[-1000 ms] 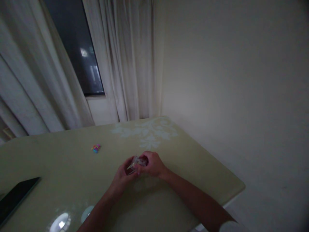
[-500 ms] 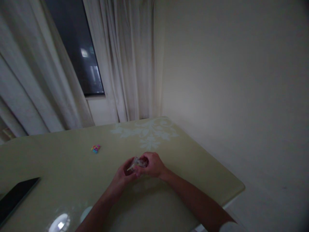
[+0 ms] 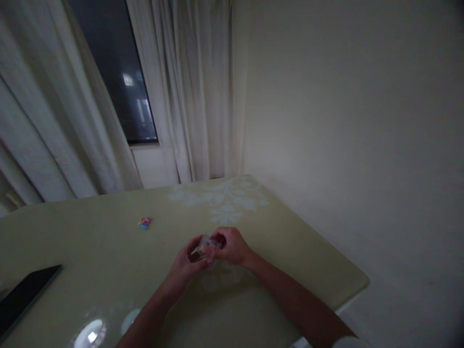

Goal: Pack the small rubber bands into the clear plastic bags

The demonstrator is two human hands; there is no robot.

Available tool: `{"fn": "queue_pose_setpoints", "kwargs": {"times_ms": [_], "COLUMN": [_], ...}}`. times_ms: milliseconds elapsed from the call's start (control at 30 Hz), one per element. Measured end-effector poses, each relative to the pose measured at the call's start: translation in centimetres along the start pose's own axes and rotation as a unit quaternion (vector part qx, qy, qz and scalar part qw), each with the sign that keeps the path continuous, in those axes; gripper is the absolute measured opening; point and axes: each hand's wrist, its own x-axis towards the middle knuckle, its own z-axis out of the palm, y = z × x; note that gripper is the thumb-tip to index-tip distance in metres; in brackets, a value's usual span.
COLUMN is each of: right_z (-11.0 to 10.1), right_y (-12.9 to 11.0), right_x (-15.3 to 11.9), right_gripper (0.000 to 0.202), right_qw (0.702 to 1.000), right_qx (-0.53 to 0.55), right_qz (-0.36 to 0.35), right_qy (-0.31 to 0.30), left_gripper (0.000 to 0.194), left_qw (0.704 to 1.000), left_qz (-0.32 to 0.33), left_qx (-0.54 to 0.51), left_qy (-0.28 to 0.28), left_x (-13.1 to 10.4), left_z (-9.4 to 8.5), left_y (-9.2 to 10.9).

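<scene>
- Near the middle of the tabletop (image 3: 97, 246), toward its closer side, two hands are holding a small, crinkled clear packet (image 3: 207, 243) between them.
- The left hand (image 3: 184, 263) is curving around the packet's left end, its fingers bending over the far side and its thumb lying along the near side.
- The right hand (image 3: 234, 245) is pinching the packet's right end, its thumb crossing the front and its fingers curling behind.
- Both thumbs are meeting or nearly meeting below the packet; whether they are touching is too small to tell. What the packet is holding is also too small to make out.
- Both forearms are reaching in from the bottom edge, and a pale sleeve (image 3: 350, 342) is showing at the end of the right one.
- Beyond the hands and to their left, a little cluster of bright coloured pieces (image 3: 145, 223) is lying on the tabletop, well apart from the packet.
- At the far left, a flat black object (image 3: 27, 297) is resting partly out of view.
- A white floral pattern (image 3: 224, 195) is spreading across the far right corner of the tabletop, and a bright reflection (image 3: 90, 333) is shining at its near left.
- Behind, pale curtains (image 3: 195, 92) are hanging on both sides of a dark window (image 3: 119, 63), and a plain wall (image 3: 344, 121) is rising on the right.
</scene>
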Motion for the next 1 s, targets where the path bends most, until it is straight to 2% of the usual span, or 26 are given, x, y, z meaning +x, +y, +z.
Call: {"fn": "queue_pose_setpoints", "kwargs": {"times_ms": [100,233,333,633,800,1000], "right_z": [-0.1,-0.2,-0.1,0.4,0.3,0.5], "right_y": [0.3,1.0,1.5,2.1,1.6,1.3], "right_x": [0.2,0.4,0.4,0.1,0.1,-0.1], "right_gripper": [0.051,0.054,0.055,0.062,0.053,0.052], "right_qw": [1.0,0.995,0.99,0.986,0.989,0.988], "right_qx": [0.009,0.091,0.124,0.142,0.121,0.134], "right_qz": [0.008,0.018,0.025,0.027,0.014,0.018], "right_qy": [-0.016,-0.045,-0.066,-0.082,-0.081,-0.077], "left_gripper": [0.088,0.091,0.09,0.095,0.09,0.095], "left_qw": [1.0,0.999,0.998,0.999,0.999,0.999], "left_qz": [-0.009,-0.002,0.003,0.003,0.009,0.006], "left_qx": [-0.007,-0.038,-0.059,-0.033,-0.026,-0.022], "left_qy": [0.002,0.021,0.009,0.017,0.021,0.028], "left_x": [0.5,0.9,1.0,0.9,0.9,0.9], "left_z": [-0.5,-1.0,-1.3,-1.4,-1.5,-1.3], "left_y": [-0.4,-0.9,-1.1,-0.9,-1.1,-1.2]}}
